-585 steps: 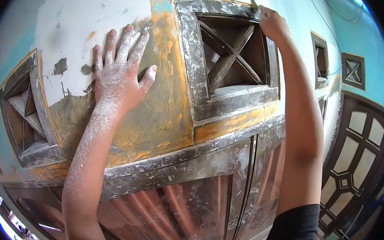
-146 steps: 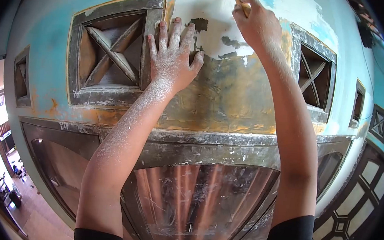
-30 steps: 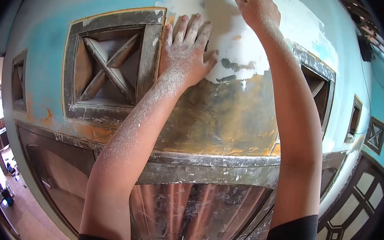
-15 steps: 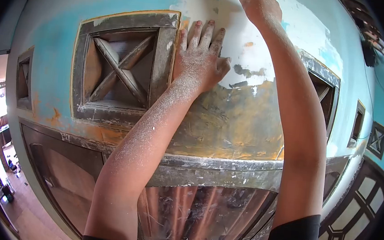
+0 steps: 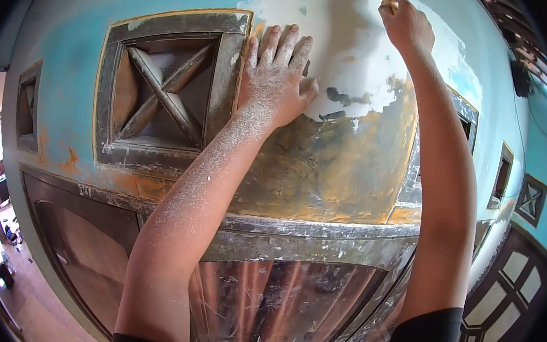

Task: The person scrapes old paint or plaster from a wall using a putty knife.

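My left hand [image 5: 275,84], dusted white up the forearm, lies flat on the wall with its fingers spread. It is just right of a square wooden vent frame [image 5: 227,84] with a crossed centre. Up near the top edge, my right hand [image 5: 412,29] is closed around the pale handle of a scraper [image 5: 390,4]. Its blade is partly cut off by the top of the view and lies close to the wall. Below and between my hands, the wall shows a white patch [image 5: 340,54] with ragged edges above a bare brownish area [image 5: 332,166].
A worn wooden beam [image 5: 320,232] runs under the wall patch, above a glass pane [image 5: 270,299] with reddish streaks. Another vent frame [image 5: 461,115] is partly behind my right arm. A dark panelled door [image 5: 508,286] stands at right. Bright daylight and clutter show at far left.
My right hand has moved right and slightly down with the scraper, showing more of it. My left hand stays flat on the wall while the view shifts slightly.
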The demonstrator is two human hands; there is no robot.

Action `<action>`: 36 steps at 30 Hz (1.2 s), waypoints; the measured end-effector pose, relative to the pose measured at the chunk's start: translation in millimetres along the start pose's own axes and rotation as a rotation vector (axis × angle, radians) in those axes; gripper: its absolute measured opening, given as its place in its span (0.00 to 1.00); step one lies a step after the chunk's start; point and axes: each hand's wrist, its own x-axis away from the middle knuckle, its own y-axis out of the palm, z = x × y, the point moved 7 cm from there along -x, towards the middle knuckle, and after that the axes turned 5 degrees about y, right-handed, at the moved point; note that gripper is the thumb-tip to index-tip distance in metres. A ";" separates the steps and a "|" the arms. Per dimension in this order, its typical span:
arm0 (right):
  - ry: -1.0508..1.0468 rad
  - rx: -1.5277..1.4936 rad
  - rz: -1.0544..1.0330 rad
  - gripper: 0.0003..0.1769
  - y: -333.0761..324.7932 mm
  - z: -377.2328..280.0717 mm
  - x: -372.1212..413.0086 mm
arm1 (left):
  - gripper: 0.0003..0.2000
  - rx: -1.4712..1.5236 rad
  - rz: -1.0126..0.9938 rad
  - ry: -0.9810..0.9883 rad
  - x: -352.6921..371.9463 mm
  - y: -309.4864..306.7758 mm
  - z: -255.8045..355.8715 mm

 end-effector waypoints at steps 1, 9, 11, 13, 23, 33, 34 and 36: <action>0.016 0.018 -0.021 0.20 4.5 2.3 -10.9 | 0.36 -0.005 -0.001 -0.002 0.3 0.4 0.0; -0.048 -0.036 -0.089 0.19 -3.4 -5.7 -5.1 | 0.36 -0.038 -0.054 -0.005 1.8 2.6 1.2; -0.037 -0.057 -0.063 0.19 -0.8 -5.9 -18.8 | 0.36 -0.057 -0.063 -0.001 -0.9 1.3 0.8; -0.015 -0.075 -0.048 0.19 0.3 -2.1 -21.4 | 0.36 -0.051 -0.068 -0.006 -0.1 1.9 1.0; -0.070 -0.136 -0.004 0.22 24.8 37.1 78.2 | 0.36 -0.041 -0.039 -0.016 34.7 1.7 5.7; 0.044 -0.254 -0.127 0.23 9.3 54.5 211.0 | 0.37 -0.026 -0.056 -0.013 82.8 -3.4 18.8; 0.040 -0.260 -0.135 0.23 8.4 54.1 214.3 | 0.37 -0.030 -0.057 -0.017 85.3 -4.6 19.7; 0.046 -0.252 -0.133 0.23 5.7 54.9 224.7 | 0.37 -0.026 -0.072 -0.026 93.0 -4.7 23.0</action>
